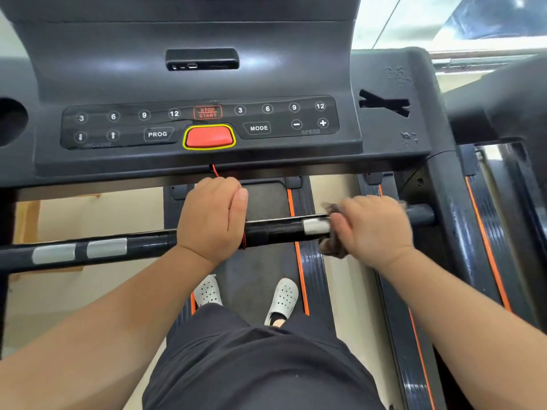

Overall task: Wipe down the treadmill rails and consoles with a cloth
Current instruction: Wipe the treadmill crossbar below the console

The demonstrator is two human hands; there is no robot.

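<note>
Now: one black crossbar rail (284,232) ran below one console (349,69). On the rail near its middle sat the left hand (211,220), fingers curled over the top and clamped on the bar. Toward the rail's right end the right hand (376,229), blurred, gripped one dark brown cloth (333,247) against the bar, fingers bent round cloth and rail together. Cloth bunched, showing above and below the bar at that hand's left edge, touching one silver sensor pad (315,226). Two more silver pads (106,247) lay side by side on the rail's left stretch; three counted. One thin red cord (243,242) hung from the console's underside and met the rail just beside the left hand. Console face: one red button (208,137) ringed in yellow, eight round number keys in one row. Two white perforated shoes (284,300) stood on the belt (257,261) below
</note>
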